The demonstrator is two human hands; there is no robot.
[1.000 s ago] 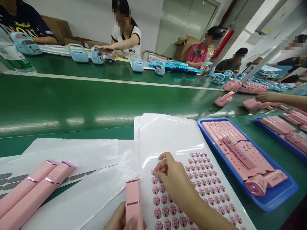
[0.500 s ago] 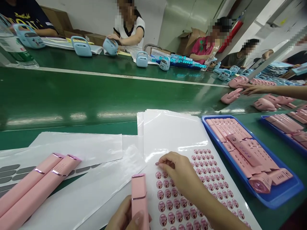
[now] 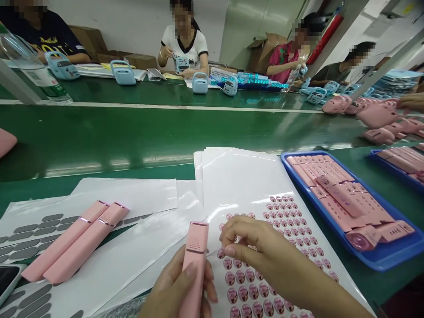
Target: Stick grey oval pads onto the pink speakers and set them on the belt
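My left hand (image 3: 179, 280) is wrapped round a long pink plastic casing (image 3: 194, 260), held upright with its small speaker holes and metallic trim line facing me. My right hand (image 3: 247, 243) hovers over a white sheet (image 3: 238, 176) of round pink cartoon stickers (image 3: 243, 293). Its fingers are curled in with thumb and forefinger near each other. Whatever might be between those fingertips is hidden. Two similar pink casings (image 3: 71, 240) lie side by side at the left, on sheets bearing grey oval stickers (image 3: 35, 296).
A blue tray (image 3: 374, 260) of pink casings stands at right, with another tray (image 3: 376, 154) beyond. Across the green bench (image 3: 132, 132), several people sit among light-blue devices (image 3: 123, 73). Pink devices (image 3: 377, 115) crowd the far right. A plastic bottle (image 3: 49, 86) stands at upper left.
The casing in my left hand has turned, now showing its speaker holes. My right hand has come slightly lower; the sticker seen at its fingertips is out of sight. A pink object has appeared at far left.
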